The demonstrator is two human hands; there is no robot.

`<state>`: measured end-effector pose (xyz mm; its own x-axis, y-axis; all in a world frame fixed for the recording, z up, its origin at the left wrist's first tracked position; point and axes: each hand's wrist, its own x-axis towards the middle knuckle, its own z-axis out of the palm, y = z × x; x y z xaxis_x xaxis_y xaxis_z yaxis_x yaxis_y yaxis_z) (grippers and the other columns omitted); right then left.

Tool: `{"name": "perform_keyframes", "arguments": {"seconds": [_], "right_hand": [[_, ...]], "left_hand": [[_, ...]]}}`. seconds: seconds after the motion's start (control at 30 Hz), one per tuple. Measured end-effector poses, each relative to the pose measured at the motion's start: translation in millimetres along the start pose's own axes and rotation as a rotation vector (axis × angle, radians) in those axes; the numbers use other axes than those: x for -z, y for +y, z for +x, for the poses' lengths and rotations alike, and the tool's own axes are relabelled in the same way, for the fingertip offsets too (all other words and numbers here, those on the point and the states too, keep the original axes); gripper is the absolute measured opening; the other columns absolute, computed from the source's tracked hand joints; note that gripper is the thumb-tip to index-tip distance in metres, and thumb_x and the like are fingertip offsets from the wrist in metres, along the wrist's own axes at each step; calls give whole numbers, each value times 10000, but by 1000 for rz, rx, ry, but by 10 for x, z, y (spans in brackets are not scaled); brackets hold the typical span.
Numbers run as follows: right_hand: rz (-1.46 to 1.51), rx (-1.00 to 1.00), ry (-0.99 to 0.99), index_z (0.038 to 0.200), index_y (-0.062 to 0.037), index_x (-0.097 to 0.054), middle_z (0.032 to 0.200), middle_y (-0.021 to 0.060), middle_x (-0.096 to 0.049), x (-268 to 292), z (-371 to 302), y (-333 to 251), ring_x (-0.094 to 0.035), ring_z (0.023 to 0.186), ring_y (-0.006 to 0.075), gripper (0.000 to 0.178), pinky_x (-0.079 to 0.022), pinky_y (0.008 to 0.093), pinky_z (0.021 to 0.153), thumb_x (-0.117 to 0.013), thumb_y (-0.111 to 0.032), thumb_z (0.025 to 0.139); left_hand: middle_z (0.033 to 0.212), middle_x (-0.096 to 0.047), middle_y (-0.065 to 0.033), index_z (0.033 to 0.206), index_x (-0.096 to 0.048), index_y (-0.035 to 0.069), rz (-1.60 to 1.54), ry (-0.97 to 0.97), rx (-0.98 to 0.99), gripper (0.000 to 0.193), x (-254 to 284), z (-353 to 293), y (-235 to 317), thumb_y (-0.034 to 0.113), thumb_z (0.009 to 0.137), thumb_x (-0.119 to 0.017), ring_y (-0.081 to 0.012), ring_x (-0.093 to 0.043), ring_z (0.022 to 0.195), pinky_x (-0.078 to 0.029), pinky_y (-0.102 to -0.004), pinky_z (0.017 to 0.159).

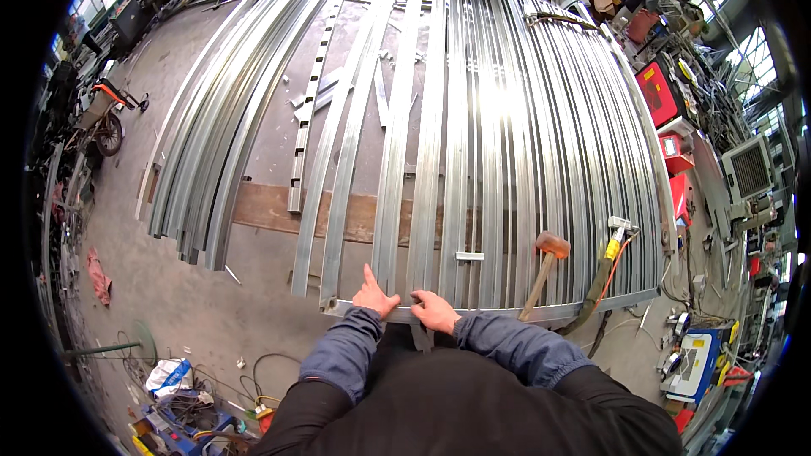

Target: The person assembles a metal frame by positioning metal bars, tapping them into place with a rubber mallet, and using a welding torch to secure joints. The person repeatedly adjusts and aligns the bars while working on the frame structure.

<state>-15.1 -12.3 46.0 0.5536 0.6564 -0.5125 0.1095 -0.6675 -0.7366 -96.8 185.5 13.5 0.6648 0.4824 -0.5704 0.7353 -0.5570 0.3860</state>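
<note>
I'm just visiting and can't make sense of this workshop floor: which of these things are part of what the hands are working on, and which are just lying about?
In use:
left hand and right hand, both on the cross bar
long metal strips laid side by side above it

Lying about:
hammer resting on the strips
yellow-handled tool
loose strip bundle at left
wooden plank
red rag on the floor

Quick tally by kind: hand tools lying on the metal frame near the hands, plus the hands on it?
Hammer with orange head and wooden handle: 1
Yellow-handled tool with a strap, kind unclear: 1
Hands on the frame's near cross bar: 2, the left hand and the right hand
Total: 4
</note>
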Motion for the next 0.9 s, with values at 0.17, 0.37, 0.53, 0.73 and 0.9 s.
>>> {"name": "perform_keyframes", "arguments": {"seconds": [0.17, 0.37, 0.53, 0.73, 0.9], "right_hand": [[-12, 7, 19, 1407, 60, -604, 1273, 263, -701, -60, 17, 86, -696, 1184, 360, 540, -534, 418, 1038, -645, -213, 943], [145, -51, 23, 1413, 58, -599, 1259, 258, -706, 35, -47, 43, -702, 1167, 347, 538, -542, 398, 1019, -646, -212, 950], [9, 8, 290, 1363, 23, -632, 1279, 248, -684, 411, -328, 432, -667, 1182, 373, 476, -524, 429, 1036, -644, -241, 967], [-182, -213, 1003, 1394, -17, -553, 1360, 239, -524, 963, -811, 1264, -490, 1295, 452, 534, -403, 519, 1130, -674, -224, 916], [-117, -611, 1325, 1436, -20, -536, 1381, 269, -536, 1374, -1076, 1969, -499, 1320, 444, 668, -406, 529, 1135, -752, -337, 890]], "left_hand": [[1195, -693, -262, 1675, -156, 26, 22, 110, -16, 1297, -142, 5, -46, 558, 711, -839, -412, -713, 1058, -565, -493, 952], [1240, -681, -284, 1668, -155, 10, 21, 60, -36, 1287, -99, 27, -95, 555, 722, -837, -424, -704, 1106, -562, -497, 970], [1248, -674, -298, 1665, -88, -7, 27, 30, -41, 1304, -120, 48, -67, 533, 740, -832, -443, -695, 1120, -557, -507, 988], [1286, -662, -334, 1656, -83, -29, 57, 43, -41, 1286, -167, 44, -21, 495, 752, -833, -477, -692, 1115, -552, -514, 986], [1262, -675, -348, 1654, -92, -25, 60, 35, -55, 1270, -160, 13, 134, 482, 761, -839, -486, -693, 1125, -544, -518, 1004]]}}
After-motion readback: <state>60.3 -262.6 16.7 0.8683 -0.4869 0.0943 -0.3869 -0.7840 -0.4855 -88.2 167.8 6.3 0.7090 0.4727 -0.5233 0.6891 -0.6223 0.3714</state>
